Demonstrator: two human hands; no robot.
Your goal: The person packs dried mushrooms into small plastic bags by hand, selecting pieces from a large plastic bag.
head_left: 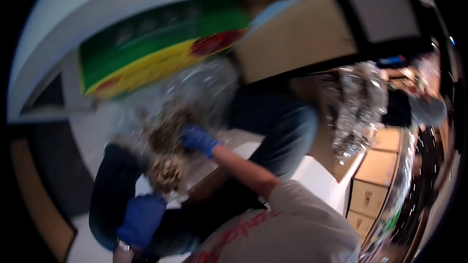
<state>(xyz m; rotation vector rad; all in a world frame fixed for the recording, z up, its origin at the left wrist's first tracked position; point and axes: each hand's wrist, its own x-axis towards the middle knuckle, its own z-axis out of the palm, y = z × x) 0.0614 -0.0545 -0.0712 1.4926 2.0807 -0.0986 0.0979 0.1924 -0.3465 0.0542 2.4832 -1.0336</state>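
Note:
My right hand (200, 140), in a blue glove, reaches into a large clear plastic bag (207, 85) at the edge of a heap of brown dried pieces (170, 129). Blur hides whether its fingers are closed on any of them. Lower left, my left hand (141, 219), also blue-gloved, is closed at the edge of a small clear bag (168, 173) filled with pale brown pieces. Its fingertips are partly hidden. Both bags are between my legs, and the small one is nearer to me.
Beyond the large bag is a green and yellow box (165, 44), with a plain cardboard box (297, 39) beside it. Shiny clear plastic packs (356, 107) lie to the right. Several cartons (368, 197) are stacked below them. Another person (412, 107) is at the far right.

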